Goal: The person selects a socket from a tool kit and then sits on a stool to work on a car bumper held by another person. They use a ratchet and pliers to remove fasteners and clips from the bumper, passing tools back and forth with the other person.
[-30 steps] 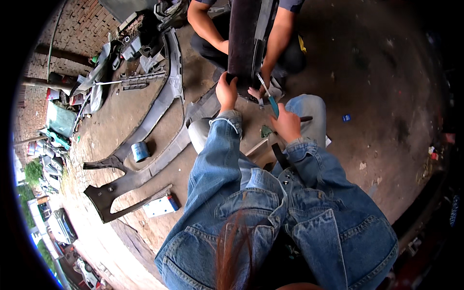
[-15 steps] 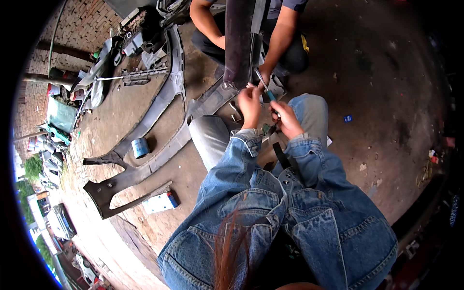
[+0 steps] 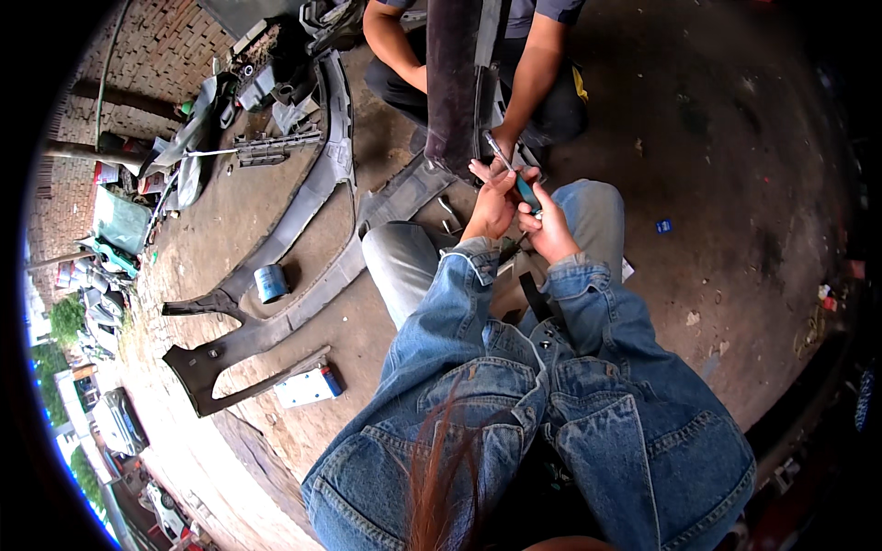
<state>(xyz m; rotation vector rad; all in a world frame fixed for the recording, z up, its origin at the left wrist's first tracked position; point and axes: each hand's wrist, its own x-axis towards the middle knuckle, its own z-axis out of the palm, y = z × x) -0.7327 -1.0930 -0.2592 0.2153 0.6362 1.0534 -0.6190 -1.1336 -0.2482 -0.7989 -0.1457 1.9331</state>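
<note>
A ratchet wrench [image 3: 525,190] with a teal grip and a metal shaft slants up and away from me between my hands. My right hand [image 3: 553,230] is closed round the lower end of its grip. Farther up, my left hand [image 3: 493,211] has its thumb against the wrench, with fingers partly hidden behind it. Just beyond stands a long dark car trim panel [image 3: 453,83], upright, its lower end near my left fingers. Facing me, a crouching person has one hand [image 3: 505,138] low beside the panel, close to the wrench's metal end.
Grey bumper-like frames [image 3: 303,207] lie on the floor to the left, with a blue can [image 3: 269,283] and a white-and-blue box [image 3: 308,387] near them. A small metal piece [image 3: 449,211] rests by my left knee. Scrap parts [image 3: 262,87] pile along the brick wall [image 3: 152,46].
My left hand has come up and right, onto the wrench. The wrench stays in my right hand, its grip shifted slightly. The other person's arms have barely moved.
</note>
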